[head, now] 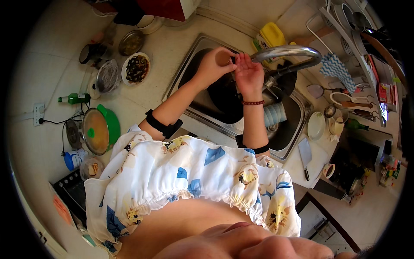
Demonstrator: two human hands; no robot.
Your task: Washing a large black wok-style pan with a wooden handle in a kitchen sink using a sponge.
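My left hand [212, 66] is over the left basin of the steel double sink [181, 76], gripping a small brown round-ended container [223, 58]. Its far side is hidden by my fingers. Beside it, palm up and with nothing in it, is my right hand [249, 73], its fingertips close to the container and to the end of the chrome faucet [288, 50]. A beaded bracelet [253, 103] circles my right wrist. Light blue stacked bowls [275, 114] lie tilted in the right basin. Something large and dark fills the left basin, too dim to name.
A yellow bottle [272, 35] stands behind the faucet. On the right are a cleaver [305, 153] on a white board and a pale plate [316, 125]. To the left are a green lidded pot [111, 124], a plate of dark food [137, 69] and a green bottle [76, 98].
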